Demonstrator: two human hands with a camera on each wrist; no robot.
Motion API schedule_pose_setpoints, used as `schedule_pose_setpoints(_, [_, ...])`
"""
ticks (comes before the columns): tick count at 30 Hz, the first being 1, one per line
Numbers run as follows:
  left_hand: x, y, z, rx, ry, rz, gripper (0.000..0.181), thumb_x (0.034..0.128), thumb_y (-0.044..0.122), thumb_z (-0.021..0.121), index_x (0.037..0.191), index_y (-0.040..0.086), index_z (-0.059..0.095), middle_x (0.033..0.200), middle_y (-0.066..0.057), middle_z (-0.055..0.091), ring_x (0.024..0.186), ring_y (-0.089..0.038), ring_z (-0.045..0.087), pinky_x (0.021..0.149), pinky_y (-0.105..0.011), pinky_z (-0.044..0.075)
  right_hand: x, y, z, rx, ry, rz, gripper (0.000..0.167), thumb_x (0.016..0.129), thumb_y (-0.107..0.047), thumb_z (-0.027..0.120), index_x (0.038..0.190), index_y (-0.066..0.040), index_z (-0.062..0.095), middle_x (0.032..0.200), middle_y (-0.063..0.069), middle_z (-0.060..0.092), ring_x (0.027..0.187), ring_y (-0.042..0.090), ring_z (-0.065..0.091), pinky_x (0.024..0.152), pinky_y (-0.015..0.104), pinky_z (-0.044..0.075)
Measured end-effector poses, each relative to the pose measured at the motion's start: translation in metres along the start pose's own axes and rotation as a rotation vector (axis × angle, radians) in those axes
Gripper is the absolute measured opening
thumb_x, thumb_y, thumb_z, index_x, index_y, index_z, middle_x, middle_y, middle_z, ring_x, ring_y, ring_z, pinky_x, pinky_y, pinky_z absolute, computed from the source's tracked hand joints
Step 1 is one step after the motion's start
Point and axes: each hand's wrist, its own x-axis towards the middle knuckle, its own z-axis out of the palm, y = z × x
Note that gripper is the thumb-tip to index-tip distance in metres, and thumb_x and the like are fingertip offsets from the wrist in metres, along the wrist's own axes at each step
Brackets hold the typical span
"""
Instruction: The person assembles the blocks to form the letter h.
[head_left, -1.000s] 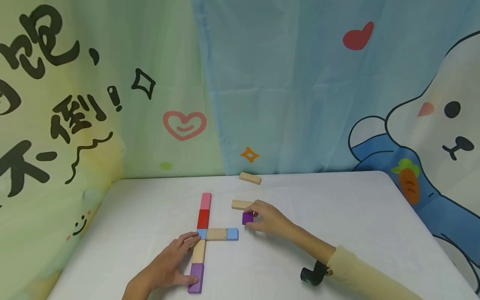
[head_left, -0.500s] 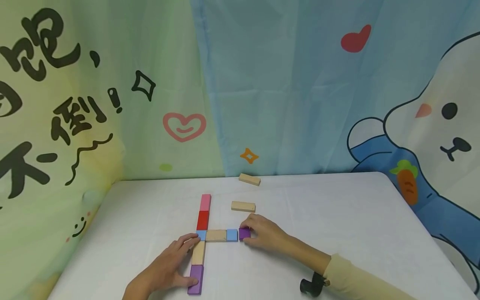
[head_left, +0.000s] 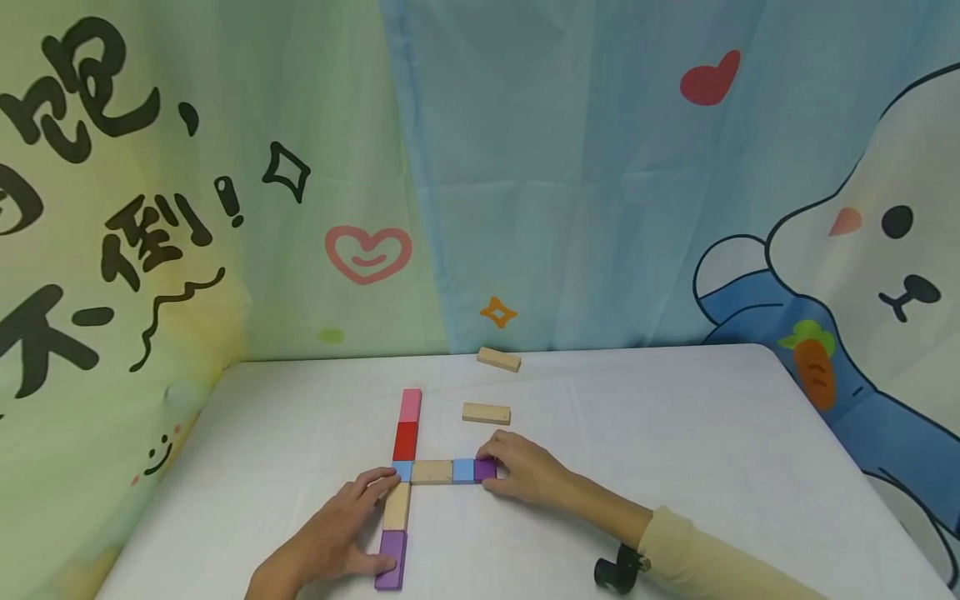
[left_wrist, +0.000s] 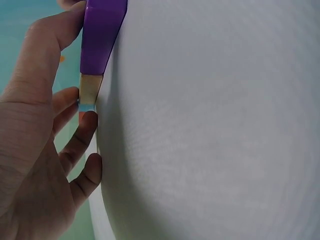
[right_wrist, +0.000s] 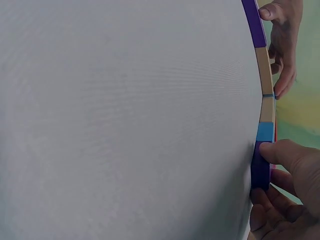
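My right hand (head_left: 528, 469) pinches a small purple block (head_left: 486, 471) between thumb and fingers. That block touches a light blue block (head_left: 463, 471), which ends a short sideways branch with a plain wooden block (head_left: 432, 472). The branch meets an upright row made of a pink block (head_left: 411, 405), a red block (head_left: 406, 440), a light blue block (head_left: 403, 470), a wooden block (head_left: 396, 507) and a longer purple block (head_left: 391, 560). Along that row's left side rests my left hand (head_left: 330, 529), fingertips at its blue block and thumb on the long purple one (left_wrist: 102, 40).
Two loose wooden blocks lie farther back, one (head_left: 486, 413) behind the branch and another (head_left: 498, 359) near the far edge of the white table (head_left: 660, 417). A printed curtain (head_left: 525, 167) hangs behind the table. A black device (head_left: 618, 571) sits at my right wrist.
My right hand has brought the small purple block toward me and left, from beside the nearer loose wooden block up against the branch's blue end. My left hand has stayed put.
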Motion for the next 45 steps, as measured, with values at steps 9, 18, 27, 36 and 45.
schedule_pose_setpoints(9, [-0.001,0.000,0.001,-0.011,-0.010,-0.021,0.096,0.0712,0.071,0.068,0.147,0.021,0.037,0.151,0.003,0.035,0.122,-0.016,0.046,0.100,-0.049,0.050,0.000,0.001,-0.001,-0.032,0.009,0.010,0.034,0.083,-0.029,0.074,0.112,-0.011,0.068,0.100,-0.003,0.061,0.089,0.006,0.054,0.081,0.024,0.051])
schedule_pose_setpoints(18, [0.001,-0.001,0.002,-0.021,-0.006,-0.011,0.095,0.0716,0.071,0.068,0.147,0.022,0.037,0.151,0.004,0.035,0.124,-0.016,0.046,0.100,-0.049,0.050,0.010,0.001,-0.027,0.016,0.029,0.029,0.038,0.086,-0.030,0.072,0.117,-0.010,0.065,0.110,0.003,0.062,0.100,0.017,0.059,0.086,0.035,0.053])
schedule_pose_setpoints(27, [0.004,0.000,0.002,-0.041,-0.025,-0.031,0.094,0.0708,0.068,0.070,0.146,0.022,0.037,0.152,0.002,0.035,0.128,-0.021,0.045,0.101,-0.053,0.048,0.050,0.016,-0.057,-0.051,-0.080,-0.030,0.042,0.087,-0.029,0.071,0.126,-0.014,0.063,0.117,0.007,0.059,0.109,0.021,0.054,0.089,0.037,0.050])
schedule_pose_setpoints(36, [-0.001,0.000,0.002,-0.009,0.005,-0.010,0.096,0.0715,0.071,0.068,0.147,0.020,0.037,0.151,0.004,0.035,0.124,-0.016,0.046,0.102,-0.048,0.049,0.080,0.033,-0.055,-0.033,-0.365,-0.007,0.058,0.084,-0.025,0.076,0.138,-0.022,0.055,0.122,0.005,0.053,0.104,0.014,0.048,0.087,0.030,0.046])
schedule_pose_setpoints(45, [-0.001,0.000,0.001,-0.013,0.007,0.000,0.097,0.0715,0.073,0.066,0.146,0.020,0.037,0.151,0.004,0.035,0.123,-0.016,0.046,0.102,-0.049,0.048,0.082,0.041,-0.048,-0.054,-0.409,-0.021,0.058,0.088,-0.014,0.068,0.142,-0.020,0.050,0.106,0.002,0.049,0.092,0.012,0.045,0.076,0.024,0.041])
